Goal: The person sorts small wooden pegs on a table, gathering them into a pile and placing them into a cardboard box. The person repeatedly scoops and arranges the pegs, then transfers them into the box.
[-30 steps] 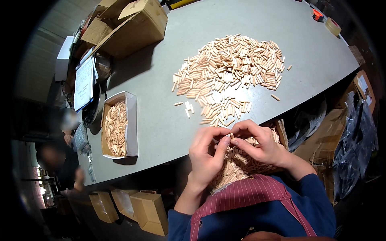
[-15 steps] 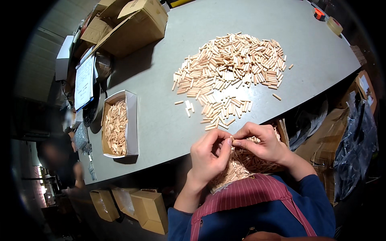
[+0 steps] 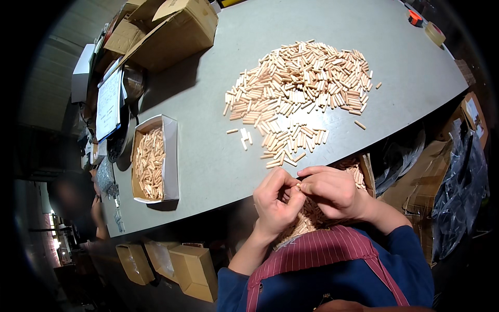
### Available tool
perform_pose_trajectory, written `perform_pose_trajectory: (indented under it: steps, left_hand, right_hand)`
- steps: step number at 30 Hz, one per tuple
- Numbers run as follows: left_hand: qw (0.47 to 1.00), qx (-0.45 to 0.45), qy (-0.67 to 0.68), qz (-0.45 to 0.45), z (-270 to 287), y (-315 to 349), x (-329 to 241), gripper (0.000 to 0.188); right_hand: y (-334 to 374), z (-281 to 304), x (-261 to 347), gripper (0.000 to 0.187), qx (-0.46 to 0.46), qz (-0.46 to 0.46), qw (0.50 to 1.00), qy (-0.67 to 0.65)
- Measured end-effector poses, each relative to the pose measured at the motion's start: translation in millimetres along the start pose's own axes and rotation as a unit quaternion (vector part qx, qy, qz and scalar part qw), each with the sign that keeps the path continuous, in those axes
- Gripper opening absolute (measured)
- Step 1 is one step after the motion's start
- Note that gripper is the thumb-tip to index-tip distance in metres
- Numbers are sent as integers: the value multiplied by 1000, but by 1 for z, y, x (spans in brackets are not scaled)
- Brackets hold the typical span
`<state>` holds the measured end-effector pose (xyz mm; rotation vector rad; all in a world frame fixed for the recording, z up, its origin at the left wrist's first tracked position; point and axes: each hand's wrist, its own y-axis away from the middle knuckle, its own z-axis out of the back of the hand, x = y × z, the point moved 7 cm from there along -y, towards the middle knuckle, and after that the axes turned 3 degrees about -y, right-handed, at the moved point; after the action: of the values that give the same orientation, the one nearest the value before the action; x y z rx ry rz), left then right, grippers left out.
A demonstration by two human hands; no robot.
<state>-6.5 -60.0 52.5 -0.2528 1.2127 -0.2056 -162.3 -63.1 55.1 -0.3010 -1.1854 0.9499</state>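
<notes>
At the table's near edge, my left hand (image 3: 278,197) and my right hand (image 3: 332,191) meet with their fingertips together. A small pale wooden dowel (image 3: 298,186) is pinched between them, mostly hidden by the fingers. Below my hands is an open box heaped with wooden dowels (image 3: 355,172), partly covered by my hands and the striped red apron (image 3: 322,247). Just beyond my fingertips, a smaller cluster of dowels (image 3: 293,140) lies on the table, joined to a large spread pile (image 3: 306,75) farther back.
A box of dowels (image 3: 149,166) stands on the grey table (image 3: 202,125) at left, with a large cardboard box (image 3: 174,41) and a clipboard (image 3: 109,106) behind. Tape rolls (image 3: 434,34) lie far right. Open cartons (image 3: 192,270) sit below. A blurred person (image 3: 75,203) is at left.
My right hand has turned inward, its fingers now curled closer over the fingertips of my left hand. Both hands have shifted slightly right. The dowel piles look the same.
</notes>
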Motion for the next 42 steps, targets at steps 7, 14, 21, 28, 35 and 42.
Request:
perform_pose_trajectory:
  steps: [7,14,21,28,35,42]
  left_hand:
    - [998,-19,58,8,-1,7,16,8]
    - [962,-14,218,160,-8,31,43,6]
    - [928,11,288,237,-11,33,45,7]
    - [913,46,327,241,-8,31,37,9]
    - [917,-165,334,141,73,15,46,12]
    - [758,-230,611,-16,224,-13,64,19]
  right_hand:
    - [-4,-8,19,27,11,82,994,77]
    - [-1,-6,-5,27,-20,-103,992,-74]
    - [16,-19,-37,11,-32,-321,878,-353]
    - [16,-26,-35,14,-18,-353,855,-380]
    - [9,11,-43,12,-64,-321,909,-258]
    - [23,70,-78,19,-282,-284,896,-194]
